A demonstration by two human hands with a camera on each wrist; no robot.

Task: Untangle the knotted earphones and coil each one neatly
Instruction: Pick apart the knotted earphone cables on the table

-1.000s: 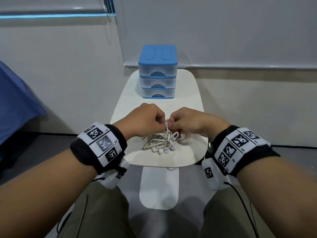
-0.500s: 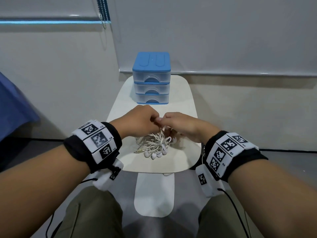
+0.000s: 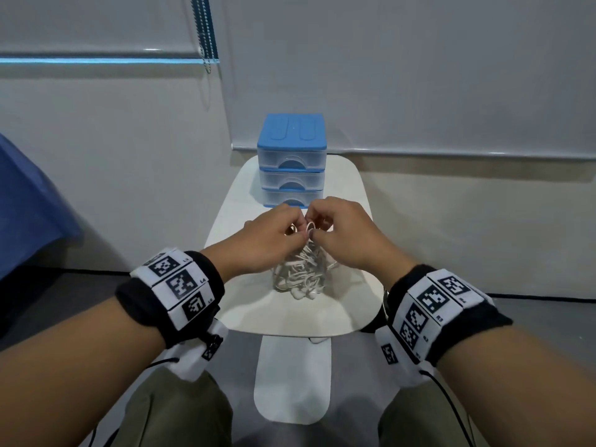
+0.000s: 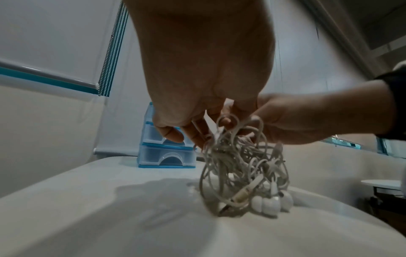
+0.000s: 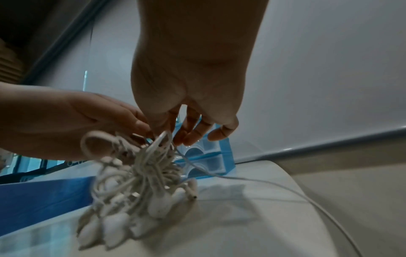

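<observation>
on white counter (image 3: 245,304), blue drawer unit (image 3: 291,159) behind; left hand (image 3: 264,243) and right hand (image 3: 346,233) fingers pinching tangled earphones (image 3: 303,272) above it.

I see the earphones (image 3: 303,272) as one white knotted clump of thin cords, its top loops lifted, its earbuds (image 4: 271,203) hanging lowest and resting on the white table (image 3: 283,317); one loose cord (image 5: 285,187) trails off sideways.

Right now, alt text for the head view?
Both hands, left hand and right hand, pinch the top of a tangled bundle of white earphones, lifting its cords above a small white table. A blue-topped three-drawer organizer stands behind.
</observation>
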